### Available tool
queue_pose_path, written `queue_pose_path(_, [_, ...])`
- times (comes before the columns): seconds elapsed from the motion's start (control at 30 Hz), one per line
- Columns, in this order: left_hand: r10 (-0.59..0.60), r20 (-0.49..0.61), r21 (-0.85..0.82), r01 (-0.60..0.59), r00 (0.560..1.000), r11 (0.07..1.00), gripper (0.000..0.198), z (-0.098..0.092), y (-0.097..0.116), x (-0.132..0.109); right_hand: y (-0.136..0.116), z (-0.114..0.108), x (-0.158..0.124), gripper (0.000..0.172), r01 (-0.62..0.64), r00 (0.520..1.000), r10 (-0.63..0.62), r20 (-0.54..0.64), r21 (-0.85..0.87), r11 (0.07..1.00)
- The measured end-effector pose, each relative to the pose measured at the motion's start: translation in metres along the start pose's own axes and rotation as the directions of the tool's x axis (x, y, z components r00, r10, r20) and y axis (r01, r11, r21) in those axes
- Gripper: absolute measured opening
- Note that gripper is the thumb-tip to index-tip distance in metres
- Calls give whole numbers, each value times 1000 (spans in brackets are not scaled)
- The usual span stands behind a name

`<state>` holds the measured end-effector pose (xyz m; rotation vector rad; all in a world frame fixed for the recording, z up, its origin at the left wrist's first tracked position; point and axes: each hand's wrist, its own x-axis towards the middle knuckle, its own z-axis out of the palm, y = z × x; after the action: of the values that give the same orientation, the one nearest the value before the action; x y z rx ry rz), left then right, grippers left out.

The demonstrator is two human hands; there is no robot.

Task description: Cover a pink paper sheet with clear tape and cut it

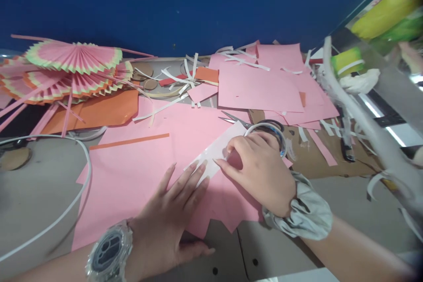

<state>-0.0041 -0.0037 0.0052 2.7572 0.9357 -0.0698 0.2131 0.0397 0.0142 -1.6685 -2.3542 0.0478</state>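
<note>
A white strip of paper [214, 152] lies slantwise on the large pink paper sheets. My left hand [172, 211] rests flat, its fingers stretched out and their tips on the strip's lower end. Over the strip's right side, my right hand [261, 167] is closed, thumb and curled fingers against the paper. Its other fingertips are hidden. Just beyond the right hand, partly covered by it, is a roll of tape [283, 143]. Scissors [233, 118] lie by the strip's upper end, blades pointing left. A pink sheet [132, 176] with an orange strip [129, 141] along its top is at left.
Pleated pink paper fans [77, 57] stand at the back left beside orange paper [99, 110]. Several pink sheets [261, 86] and white paper scraps [190, 75] lie at the back. A white cord [84, 154] loops at left; cardboard [340, 154] lies at right.
</note>
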Motion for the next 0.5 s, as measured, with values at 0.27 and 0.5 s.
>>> queue_pose_path(0.27, [15,-114,131,0,993,991,86,2,1,-9,16,-6,5,15,22,990,-13,-137,64,998])
queue_pose_path(0.5, [60,-215,284,4,975,959,71,-22,0,-15,9,-8,2,21,100,992,-115,44,256,961])
